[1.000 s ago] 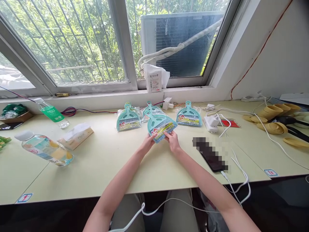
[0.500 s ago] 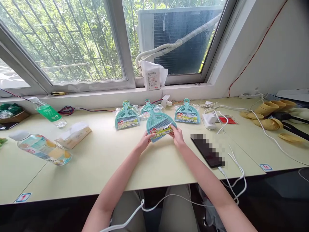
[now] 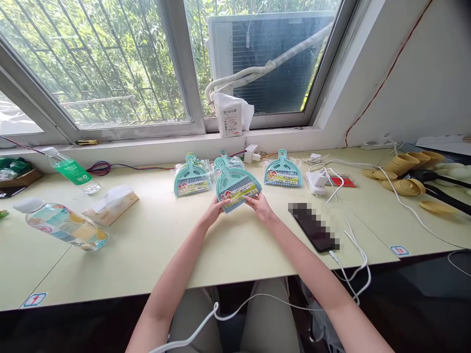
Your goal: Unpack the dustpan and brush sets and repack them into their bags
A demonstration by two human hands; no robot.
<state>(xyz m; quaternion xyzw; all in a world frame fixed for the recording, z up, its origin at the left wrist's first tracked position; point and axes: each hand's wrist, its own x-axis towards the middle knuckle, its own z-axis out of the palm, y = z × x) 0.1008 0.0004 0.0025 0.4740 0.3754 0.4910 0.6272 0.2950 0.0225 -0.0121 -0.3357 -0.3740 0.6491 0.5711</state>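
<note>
A teal dustpan and brush set with a printed yellow label is held tilted above the table, handle pointing away from me. My left hand grips its lower left corner, thumb on the front. At its lower right edge, my right hand pinches it between thumb and fingers. Behind it, a wrapped set is partly hidden by the held one. Another wrapped set lies to the left, and a further set to the right, both with handles toward the window.
On the left are a fruit-print bottle, a green-label bottle and a tissue pack. To the right lie a phone on a white cable, a white charger and tan cups. A tissue pack stands on the windowsill.
The held dustpan set has shifted slightly left and its tilt has varied a little. My right hand has adjusted its hold along the edge. The whole view has drifted slightly.
</note>
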